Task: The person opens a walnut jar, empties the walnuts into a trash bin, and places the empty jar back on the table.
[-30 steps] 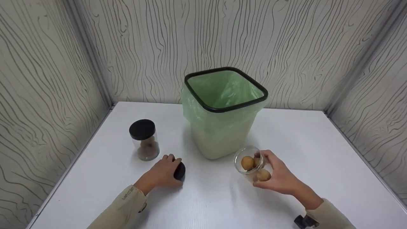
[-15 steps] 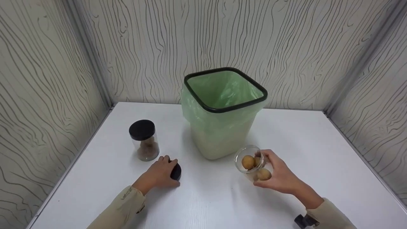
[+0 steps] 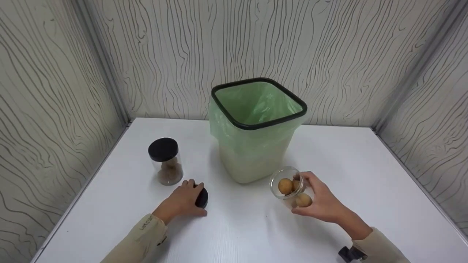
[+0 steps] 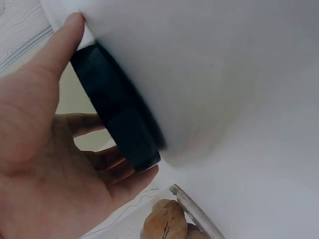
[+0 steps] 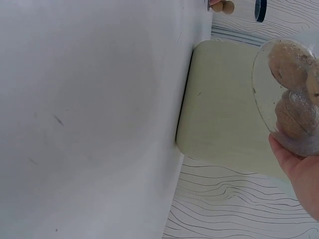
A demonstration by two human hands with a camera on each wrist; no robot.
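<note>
My left hand (image 3: pixel 182 200) holds a black round jar lid (image 3: pixel 202 199) at the table surface, thumb on one side and fingers on the other. In the left wrist view the lid (image 4: pixel 117 107) stands out dark against the white table. My right hand (image 3: pixel 321 204) grips an uncovered clear jar (image 3: pixel 277 196), which is tilted with its mouth toward the head camera. Several round brown balls, walnut-like in the right wrist view, lie in it (image 3: pixel 285 186). Left of the bin, beyond my left hand, stands a second clear jar (image 3: pixel 165 160), capped in black, with brown walnut-like contents.
A pale bin (image 3: pixel 252 160) with a black square rim and green liner bag stands at the back middle of the white table (image 3: pixel 234 233). Wood-patterned panels (image 3: pixel 168 54) enclose the table at the back and both sides.
My left hand and the lid have shifted slightly left, then stayed almost still for the last half second. The right hand and its jar have barely moved.
</note>
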